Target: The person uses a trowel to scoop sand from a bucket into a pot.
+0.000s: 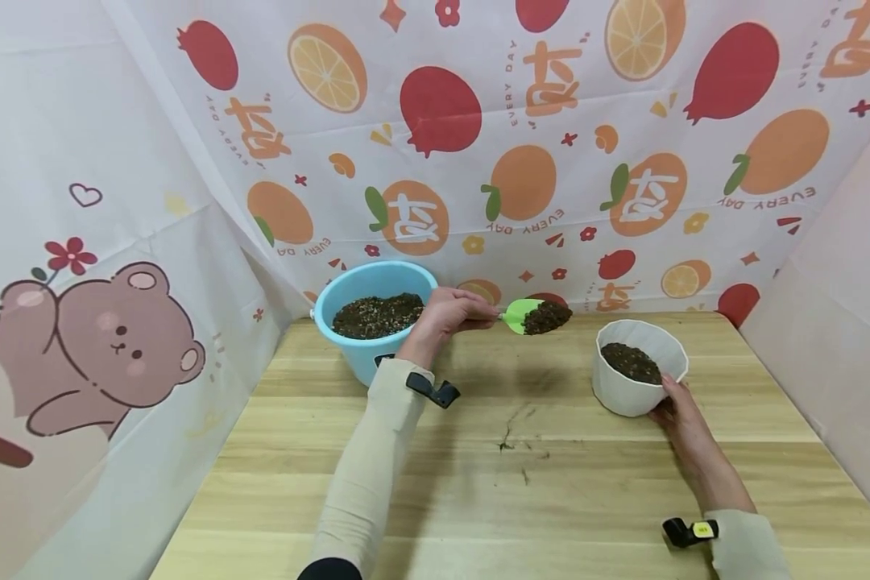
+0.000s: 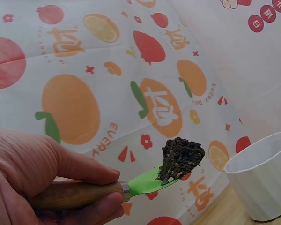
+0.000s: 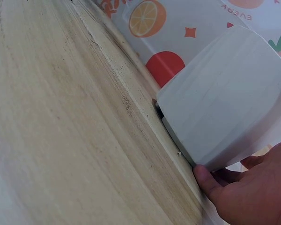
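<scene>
Soil sits heaped on the green blade of the trowel point(image 1: 535, 316) that my left hand point(image 1: 445, 312) holds by its wooden handle. On the left wrist view I see the thumb and fingers point(image 2: 91, 171) curled round that handle, with the loaded blade tilted slightly up and the soil point(image 2: 180, 157) piled at its tip. From the head camera the trowel hangs in the air above the counter point(image 1: 478, 483), between the blue bucket point(image 1: 366, 282) on the left and the white pot point(image 1: 634, 379) on the right, nearer to the bucket.

My right hand point(image 1: 677, 411) rests against the near lower side of the white pot. The right wrist view shows a fingertip point(image 3: 203, 178) touching the pot's base edge; how far the other fingers wrap round it I cannot tell. The pot stands on the counter and is partly filled with dark soil point(image 1: 629, 361).

The blue bucket stands at the back left of the counter, just beside my left wrist, and is filled with dark soil flecked with lighter bits. A few crumbs and thin strands of soil point(image 1: 511, 435) lie scattered on the bare wood between my two arms. Fruit-printed cloth point(image 1: 551, 121) hangs behind the counter.
</scene>
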Available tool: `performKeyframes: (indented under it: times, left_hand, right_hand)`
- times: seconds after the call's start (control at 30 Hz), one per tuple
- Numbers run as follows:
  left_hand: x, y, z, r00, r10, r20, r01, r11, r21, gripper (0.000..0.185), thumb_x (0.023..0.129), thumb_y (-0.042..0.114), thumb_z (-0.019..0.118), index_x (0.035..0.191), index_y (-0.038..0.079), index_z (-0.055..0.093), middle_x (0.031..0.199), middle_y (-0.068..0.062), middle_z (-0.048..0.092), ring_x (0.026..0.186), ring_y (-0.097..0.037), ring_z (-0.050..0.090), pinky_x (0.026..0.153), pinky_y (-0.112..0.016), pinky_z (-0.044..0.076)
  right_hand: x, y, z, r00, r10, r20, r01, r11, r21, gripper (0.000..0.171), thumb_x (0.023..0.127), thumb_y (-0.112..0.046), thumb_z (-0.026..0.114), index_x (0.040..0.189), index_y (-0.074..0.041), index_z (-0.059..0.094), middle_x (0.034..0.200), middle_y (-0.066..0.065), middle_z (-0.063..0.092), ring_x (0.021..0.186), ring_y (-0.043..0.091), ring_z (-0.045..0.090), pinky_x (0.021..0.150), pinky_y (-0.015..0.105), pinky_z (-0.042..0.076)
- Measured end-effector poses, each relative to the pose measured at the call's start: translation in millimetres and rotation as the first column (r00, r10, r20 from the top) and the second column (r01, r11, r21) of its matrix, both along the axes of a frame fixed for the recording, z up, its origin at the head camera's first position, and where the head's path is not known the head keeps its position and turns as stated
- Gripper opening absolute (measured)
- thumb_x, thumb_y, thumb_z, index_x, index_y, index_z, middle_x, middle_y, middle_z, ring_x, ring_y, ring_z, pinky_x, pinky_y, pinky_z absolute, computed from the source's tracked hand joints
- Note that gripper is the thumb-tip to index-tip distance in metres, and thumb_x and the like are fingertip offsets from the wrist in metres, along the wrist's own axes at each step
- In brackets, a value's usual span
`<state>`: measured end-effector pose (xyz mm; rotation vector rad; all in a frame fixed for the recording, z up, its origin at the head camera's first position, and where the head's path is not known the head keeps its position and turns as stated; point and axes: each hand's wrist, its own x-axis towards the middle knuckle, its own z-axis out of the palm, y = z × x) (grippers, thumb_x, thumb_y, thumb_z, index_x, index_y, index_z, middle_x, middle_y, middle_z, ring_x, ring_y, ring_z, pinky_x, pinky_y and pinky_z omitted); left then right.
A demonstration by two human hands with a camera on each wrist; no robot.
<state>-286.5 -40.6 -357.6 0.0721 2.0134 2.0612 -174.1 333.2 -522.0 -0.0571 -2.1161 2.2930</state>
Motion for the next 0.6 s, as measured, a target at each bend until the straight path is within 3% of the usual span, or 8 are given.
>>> performKeyframes:
  times: [0.17, 0.43, 0.6]
  left_hand:
    - [0.3, 10, -2.8, 1.000, -0.017, -0.004, 0.017, 1.000, -0.003, 0.016, 0.086, -0.003, 0.076, 0.102, -0.006, 0.075, 0.087, -0.007, 0.074, 0.072, -0.012, 0.075, 0.084, -0.036, 0.064]
    - [2.6, 26, -5.5, 0.999, -0.048, 0.020, 0.047, 0.999, 0.005, 0.016, 0.086, -0.003, 0.075, 0.102, -0.002, 0.076, 0.088, -0.007, 0.076, 0.071, -0.011, 0.074, 0.096, -0.045, 0.060]
    - [5.4, 34, -10.3, 0.997, -0.064, 0.035, 0.064, 0.998, -0.002, 0.020, 0.086, -0.001, 0.076, 0.106, -0.003, 0.076, 0.090, -0.007, 0.076, 0.070, -0.010, 0.074, 0.093, -0.042, 0.061]
  right_hand:
    - [-0.2, 2, -0.5, 1.000, 0.000, 0.003, 0.000, 1.000, 0.003, 0.037, 0.109, -0.048, 0.029, 0.139, -0.028, 0.037, 0.115, -0.026, 0.054, 0.107, -0.008, 0.051, 0.092, 0.016, 0.045]
    - [-1.9, 4, -5.8, 1.000, -0.002, -0.023, 0.002, 1.000, -0.009, 0.045, 0.107, -0.051, 0.033, 0.144, -0.025, 0.037, 0.119, -0.021, 0.053, 0.108, -0.007, 0.051, 0.091, 0.016, 0.046]
    - [-1.4, 3, -6.7, 0.999, -0.007, -0.042, 0.005, 0.999, -0.041, 0.044, 0.108, -0.048, 0.036, 0.144, -0.024, 0.040, 0.121, -0.019, 0.054, 0.109, -0.006, 0.053, 0.092, 0.016, 0.048]
